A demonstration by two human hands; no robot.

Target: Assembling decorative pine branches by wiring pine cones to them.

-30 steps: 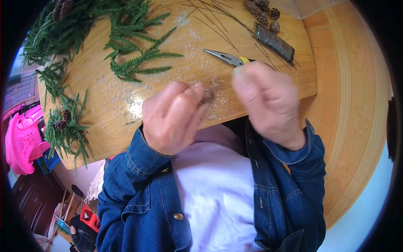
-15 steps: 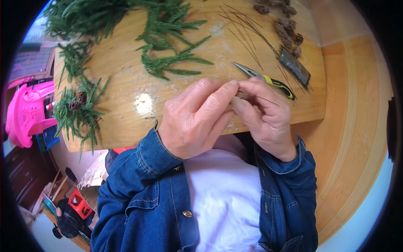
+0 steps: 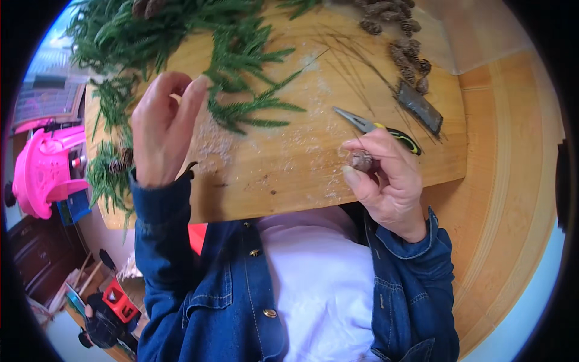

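My right hand [image 3: 386, 178] is closed around a small brown pine cone [image 3: 362, 160], held just above the near edge of the wooden board [image 3: 289, 175]. My left hand [image 3: 161, 127] is raised over the board's left part, fingers loosely apart and holding nothing, close to the green conifer sprigs [image 3: 241, 90]. Pliers with a yellow and black handle [image 3: 377, 128] lie on the board just beyond my right hand.
More pine cones [image 3: 404, 42] and a dark flat piece [image 3: 420, 107] lie at the board's far right, with thin wires [image 3: 356, 57] near them. Green branches [image 3: 108, 175] with a cone hang over the left edge. A pink plastic toy [image 3: 45, 175] stands on the left.
My hands were together at the board's near edge; now they have parted. The left hand has lifted toward the green sprigs, and the right hand keeps the pine cone.
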